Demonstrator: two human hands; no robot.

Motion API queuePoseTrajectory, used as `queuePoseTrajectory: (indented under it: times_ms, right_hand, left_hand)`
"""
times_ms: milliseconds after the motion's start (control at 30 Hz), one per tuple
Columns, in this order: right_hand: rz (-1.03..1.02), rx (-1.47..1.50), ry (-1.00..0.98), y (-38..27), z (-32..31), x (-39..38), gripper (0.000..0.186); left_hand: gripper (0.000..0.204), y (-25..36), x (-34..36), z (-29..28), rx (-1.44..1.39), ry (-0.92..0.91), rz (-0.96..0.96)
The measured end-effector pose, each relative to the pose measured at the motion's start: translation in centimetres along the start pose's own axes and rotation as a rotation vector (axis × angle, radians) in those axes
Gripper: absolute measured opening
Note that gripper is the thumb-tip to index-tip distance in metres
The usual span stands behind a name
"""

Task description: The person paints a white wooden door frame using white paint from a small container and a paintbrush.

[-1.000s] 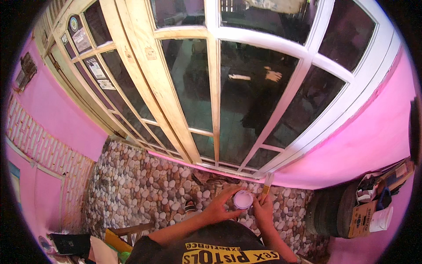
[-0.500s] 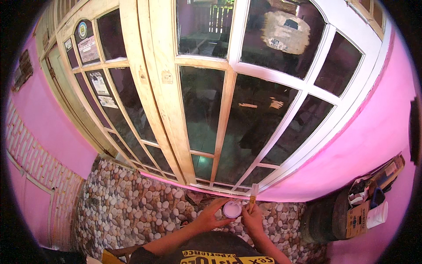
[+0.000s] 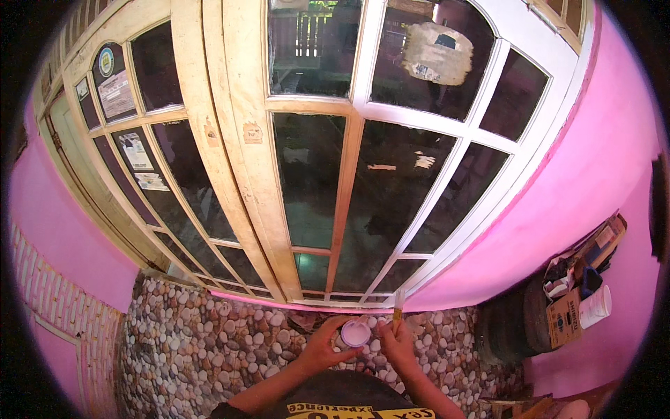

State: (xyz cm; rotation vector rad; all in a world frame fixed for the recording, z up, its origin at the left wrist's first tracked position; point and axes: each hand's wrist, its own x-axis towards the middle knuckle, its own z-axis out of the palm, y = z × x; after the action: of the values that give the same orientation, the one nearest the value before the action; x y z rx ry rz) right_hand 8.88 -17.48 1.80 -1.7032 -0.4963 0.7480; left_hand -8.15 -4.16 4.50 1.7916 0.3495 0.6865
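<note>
My left hand (image 3: 323, 349) is wrapped round a small round tub (image 3: 356, 334) of pale, whitish paint, its open top facing up. Just to its right, my right hand (image 3: 398, 345) grips a flat paintbrush (image 3: 398, 312) by the handle. The bristles point up and away from me, apart from the tub, before the foot of a glazed double door. The right part of the door frame (image 3: 481, 135) is white. Its middle and left wood (image 3: 241, 91) is yellowish cream, with brownish bars between some panes.
A pink wall (image 3: 558, 181) runs along the right. Against it stand a dark round stack (image 3: 513, 325), a cardboard box (image 3: 562, 322) and a white bucket (image 3: 596, 307). Pebble-patterned flooring (image 3: 209, 342) lies below. Paper stickers (image 3: 136, 150) cling to the left panes.
The view has shifted, so the door sits farther left. The brush has moved slightly away from the tub, widening the gap between my hands. Both grips stay the same.
</note>
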Motion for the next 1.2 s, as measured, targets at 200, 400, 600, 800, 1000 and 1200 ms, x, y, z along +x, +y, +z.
queuePoseTrajectory:
  times_ms: [200, 400, 600, 800, 1000, 1200]
  right_hand:
    - [0.056, 0.004, 0.085, 1.4, -1.6, -0.1, 0.028]
    - [0.150, 0.233, 0.054, -0.9, -2.2, -1.6, 0.031]
    - [0.019, 0.106, 0.143, 0.1, -3.2, -1.4, 0.025]
    - [-0.086, 0.162, 0.226, -0.7, -3.2, -1.2, 0.017]
    - [-0.043, 0.195, 0.210, -0.9, -3.9, -0.7, 0.013]
    - [0.039, 0.347, 0.088, -1.4, -2.3, -0.3, 0.015]
  left_hand:
    - [0.070, 0.0, -0.2, -1.8, -0.001, 0.039, -0.034]
    - [0.071, -1.4, -0.5, -3.1, 0.091, 0.127, -0.051]
    - [0.068, -2.5, -0.2, -3.3, 0.095, 0.177, -0.035]
    - [0.067, -1.1, 0.0, -3.0, 0.111, 0.194, -0.036]
    - [0.069, -0.4, -0.4, -1.6, 0.104, 0.138, -0.034]
    - [0.071, 0.9, -0.1, -0.1, 0.099, -0.006, -0.058]
